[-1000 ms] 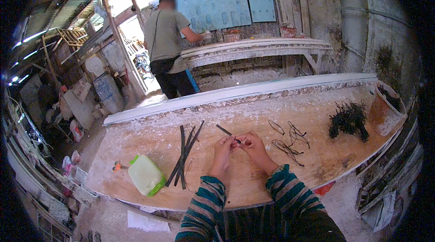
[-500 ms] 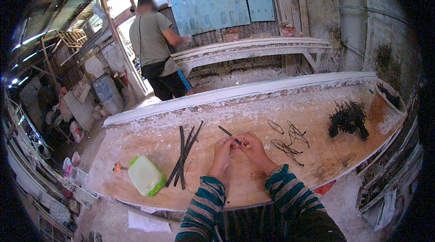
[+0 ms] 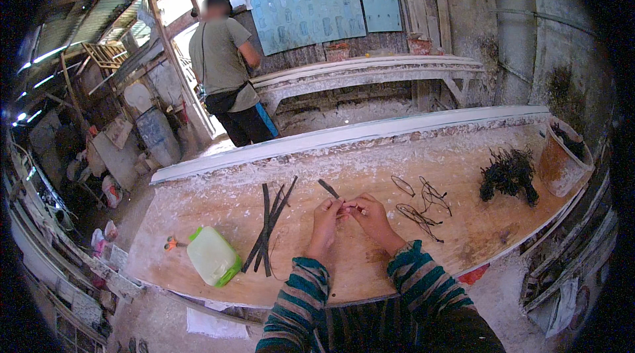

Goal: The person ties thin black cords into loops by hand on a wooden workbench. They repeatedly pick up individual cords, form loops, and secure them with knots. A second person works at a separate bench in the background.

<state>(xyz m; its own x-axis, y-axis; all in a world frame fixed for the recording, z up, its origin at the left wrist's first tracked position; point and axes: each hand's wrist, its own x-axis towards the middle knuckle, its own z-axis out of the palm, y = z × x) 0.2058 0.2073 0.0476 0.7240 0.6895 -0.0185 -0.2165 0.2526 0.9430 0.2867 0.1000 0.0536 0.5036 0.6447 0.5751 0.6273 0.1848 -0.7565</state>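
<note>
My left hand (image 3: 324,222) and my right hand (image 3: 370,215) meet over the middle of a dusty wooden workbench (image 3: 198,204). Both pinch a short dark strip (image 3: 329,189) that sticks out up and to the left from between the fingers. The sleeves are striped green and dark. A bundle of long dark strips (image 3: 269,227) lies just left of my left hand. Bent wire loops (image 3: 423,202) lie to the right of my right hand.
A pale green plastic jug (image 3: 211,257) lies at the bench's front left, a small orange tool (image 3: 170,243) beside it. A tangle of dark wire (image 3: 509,174) and a clay pot (image 3: 559,158) sit far right. Another person (image 3: 225,68) stands at the far bench.
My hands stay in place on the strip. The other person has walked left along the far bench.
</note>
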